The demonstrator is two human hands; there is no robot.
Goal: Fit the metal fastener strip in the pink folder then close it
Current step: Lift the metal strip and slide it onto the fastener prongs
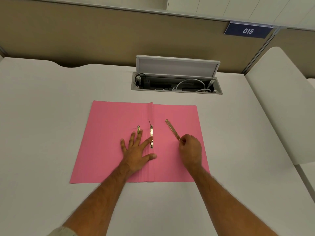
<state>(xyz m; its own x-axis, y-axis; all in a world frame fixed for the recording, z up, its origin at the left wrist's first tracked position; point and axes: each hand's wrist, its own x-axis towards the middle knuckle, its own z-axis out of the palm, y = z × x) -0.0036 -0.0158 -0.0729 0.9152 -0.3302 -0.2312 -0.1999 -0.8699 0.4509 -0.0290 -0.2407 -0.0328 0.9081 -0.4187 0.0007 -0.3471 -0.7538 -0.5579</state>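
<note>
The pink folder (pixel 105 142) lies open and flat on the white desk. A metal fastener base (pixel 151 136) sits along its centre spine, with one thin prong standing up at its far end. A small metal clip piece (pixel 138 129) lies on the left leaf. My left hand (pixel 136 152) presses flat on the folder beside the spine, fingers spread, forefinger touching the base. My right hand (pixel 190 147) pinches the near end of a long metal fastener strip (pixel 172 129), which slants away over the right leaf.
An open cable hatch (pixel 176 84) with its lid raised and cords inside sits in the desk behind the folder. A beige partition with a blue "015" sign (pixel 248 30) stands at the back. A white raised panel (pixel 281 99) borders the right side.
</note>
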